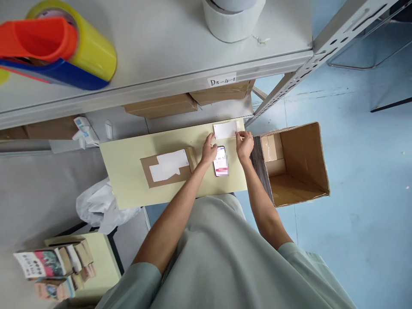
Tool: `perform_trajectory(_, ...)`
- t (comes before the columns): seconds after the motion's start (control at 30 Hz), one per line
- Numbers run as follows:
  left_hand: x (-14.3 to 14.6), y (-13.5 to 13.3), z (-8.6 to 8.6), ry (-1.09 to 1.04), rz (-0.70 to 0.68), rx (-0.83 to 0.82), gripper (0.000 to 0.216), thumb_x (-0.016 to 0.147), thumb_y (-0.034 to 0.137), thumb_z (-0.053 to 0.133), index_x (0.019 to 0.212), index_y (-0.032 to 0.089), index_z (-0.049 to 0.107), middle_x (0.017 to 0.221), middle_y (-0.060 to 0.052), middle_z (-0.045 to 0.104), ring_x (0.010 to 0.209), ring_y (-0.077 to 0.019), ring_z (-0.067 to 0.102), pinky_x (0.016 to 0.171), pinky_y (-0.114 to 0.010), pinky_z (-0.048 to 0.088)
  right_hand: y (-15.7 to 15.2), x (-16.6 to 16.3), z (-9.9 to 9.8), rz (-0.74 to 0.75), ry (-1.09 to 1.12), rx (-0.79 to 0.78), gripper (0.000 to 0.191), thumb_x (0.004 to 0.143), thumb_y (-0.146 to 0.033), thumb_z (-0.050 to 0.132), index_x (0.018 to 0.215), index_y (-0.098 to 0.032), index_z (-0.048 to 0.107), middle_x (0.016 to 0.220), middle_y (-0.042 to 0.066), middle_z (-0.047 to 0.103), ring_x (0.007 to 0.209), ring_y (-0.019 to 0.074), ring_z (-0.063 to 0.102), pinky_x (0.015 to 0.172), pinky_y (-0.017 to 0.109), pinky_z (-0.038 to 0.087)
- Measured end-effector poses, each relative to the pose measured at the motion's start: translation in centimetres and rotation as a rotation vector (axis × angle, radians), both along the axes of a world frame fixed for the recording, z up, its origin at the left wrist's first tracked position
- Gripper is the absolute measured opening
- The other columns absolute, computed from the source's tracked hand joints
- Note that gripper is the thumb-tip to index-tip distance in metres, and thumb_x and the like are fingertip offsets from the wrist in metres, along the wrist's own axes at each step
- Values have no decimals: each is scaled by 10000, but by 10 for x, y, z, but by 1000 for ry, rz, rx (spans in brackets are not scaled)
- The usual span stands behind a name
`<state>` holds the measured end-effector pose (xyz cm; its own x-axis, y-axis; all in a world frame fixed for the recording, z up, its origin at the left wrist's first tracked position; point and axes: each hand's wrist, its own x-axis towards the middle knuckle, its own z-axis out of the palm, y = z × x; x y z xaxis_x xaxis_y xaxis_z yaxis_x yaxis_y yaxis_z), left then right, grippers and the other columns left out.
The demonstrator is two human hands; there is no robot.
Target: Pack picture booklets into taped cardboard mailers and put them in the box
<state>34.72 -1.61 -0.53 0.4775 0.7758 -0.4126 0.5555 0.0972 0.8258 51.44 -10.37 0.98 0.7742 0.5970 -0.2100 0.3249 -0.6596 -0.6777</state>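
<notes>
A white rectangular paper slip (225, 130) lies at the far edge of the pale yellow table (128, 171). My right hand (245, 146) has its fingers curled and pinched at the slip's right end. At the slip's lower left corner is my left hand (209, 150), thumb and index finger apart. A phone (220, 165) with a lit screen lies between my wrists, just below the slip. Left of it, a flat cardboard parcel (146, 171) carries white paper labels (167, 166) on its top.
An open cardboard box (299, 150) stands right of the table. Above, a grey shelf (161, 43) holds yellow tape rolls (99, 51), a red and blue tape dispenser (67, 71) and a white roll (228, 23). Books (61, 266) and a plastic bag (96, 204) are lower left.
</notes>
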Motion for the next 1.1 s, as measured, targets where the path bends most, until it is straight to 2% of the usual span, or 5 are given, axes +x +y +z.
perform_trajectory(0.2,16,5,34,-45,192,-88,440,987,333,633,1402,191,670,1521,-147,673,1458,-296,605,1203,-414,492,20,-29,32,170,-28,31,413,1144,-419,442,1100,-187,781,1147,154,720,1111,302,668,1041,411,539)
perform_trajectory(0.3,16,13,49,-94,237,14,375,975,531,668,1047,175,761,1178,-105,811,1176,-273,741,1004,-322,585,30,-57,49,321,-39,11,358,1137,-369,483,1095,-198,794,1124,135,723,1124,299,657,1036,395,536)
perform_trajectory(0.47,-6,39,56,40,388,123,495,918,535,713,599,208,524,633,6,630,735,-173,675,623,-219,513,38,-78,62,576,-17,57,235,1101,-314,590,1081,-212,801,1131,102,763,1133,283,681,1061,390,511)
perform_trajectory(0.8,-24,77,56,72,420,67,394,922,549,697,879,164,769,876,-65,805,891,-235,764,747,-280,592,94,-23,33,185,442,-131,510,1136,-358,526,654,-215,615,618,0,706,444,126,611,671,264,532)
perform_trajectory(1.1,-35,88,60,206,288,194,331,941,494,698,910,186,813,885,-77,828,963,-265,788,857,-305,578,107,-23,7,84,548,-215,594,1106,-397,611,541,-215,573,512,-10,675,375,90,584,647,214,549)
